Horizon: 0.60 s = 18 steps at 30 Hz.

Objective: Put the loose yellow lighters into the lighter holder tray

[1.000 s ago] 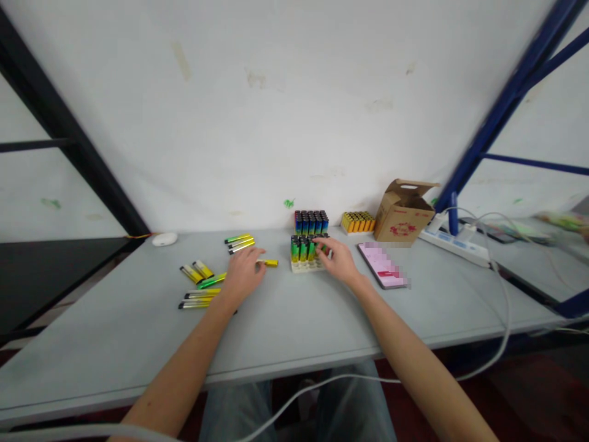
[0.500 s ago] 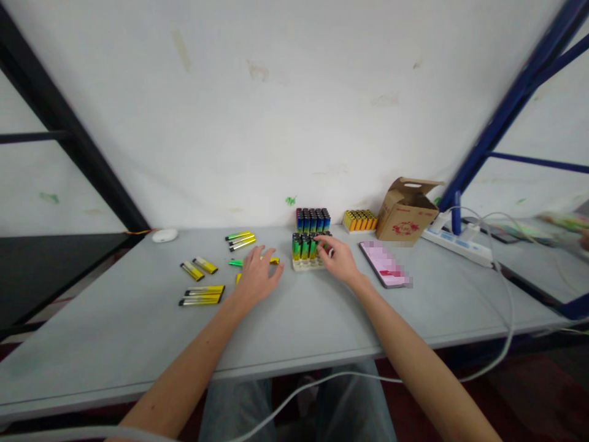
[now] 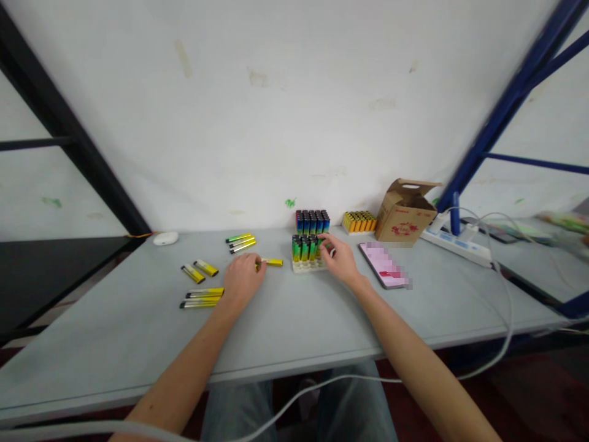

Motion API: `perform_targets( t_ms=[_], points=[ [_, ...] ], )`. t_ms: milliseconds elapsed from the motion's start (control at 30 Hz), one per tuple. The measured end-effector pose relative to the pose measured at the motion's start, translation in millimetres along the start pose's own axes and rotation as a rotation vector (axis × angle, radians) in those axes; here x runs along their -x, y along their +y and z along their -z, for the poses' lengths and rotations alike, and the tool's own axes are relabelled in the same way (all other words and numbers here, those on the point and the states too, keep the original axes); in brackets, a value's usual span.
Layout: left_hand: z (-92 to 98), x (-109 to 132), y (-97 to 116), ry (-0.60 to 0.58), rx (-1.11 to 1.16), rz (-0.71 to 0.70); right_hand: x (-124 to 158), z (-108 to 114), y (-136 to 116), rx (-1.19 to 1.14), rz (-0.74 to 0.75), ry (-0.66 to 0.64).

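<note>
My left hand is low over the table, fingers curled, with thumb and fingertips on the near end of a yellow lighter whose far end sticks out to the right. In front of me a white tray holds upright green and yellow lighters, their black tops up. At its right side my right hand pinches a green lighter standing in the tray; its fingers partly hide it. More yellow and silver lighters lie on the table: two left of my left hand, several behind it, others nearer me.
Behind the tray stands a block of blue lighters, with a tray of orange lighters to its right. An open cardboard box, a phone and a power strip are at right. A white case lies back left.
My left hand has moved slightly left, and its spread fingers have closed onto the yellow lighter. My right hand stays at the tray's right side.
</note>
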<state>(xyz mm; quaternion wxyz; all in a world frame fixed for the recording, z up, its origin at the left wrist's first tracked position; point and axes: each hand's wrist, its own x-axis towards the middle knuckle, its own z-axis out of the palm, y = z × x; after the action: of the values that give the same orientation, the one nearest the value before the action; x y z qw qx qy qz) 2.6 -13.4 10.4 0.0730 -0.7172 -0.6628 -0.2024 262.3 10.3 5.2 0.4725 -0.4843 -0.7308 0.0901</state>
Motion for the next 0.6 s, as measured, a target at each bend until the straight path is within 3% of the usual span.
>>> perform_targets(
  t_ms=[133, 200, 300, 400, 600],
  points=[
    [1.2, 0, -1, 0.042, -0.039, 0.046, -4, 3, 9, 0.1, -0.023, 0.246],
    [2.2, 0, -3, 0.04, -0.068, 0.099, -5, 3, 14, 0.103, -0.058, 0.261],
    [3.0, 0, -6, 0.002, -0.104, 0.132, -4, 3, 17, 0.02, -0.102, 0.071],
    [2.2, 0, -10, -0.026, -0.128, 0.128, -2, 3, 17, -0.092, -0.052, -0.135],
    [0.6, -2, -16, -0.021, -0.103, 0.11, -2, 5, 25, -0.25, 0.008, -0.283]
  ],
)
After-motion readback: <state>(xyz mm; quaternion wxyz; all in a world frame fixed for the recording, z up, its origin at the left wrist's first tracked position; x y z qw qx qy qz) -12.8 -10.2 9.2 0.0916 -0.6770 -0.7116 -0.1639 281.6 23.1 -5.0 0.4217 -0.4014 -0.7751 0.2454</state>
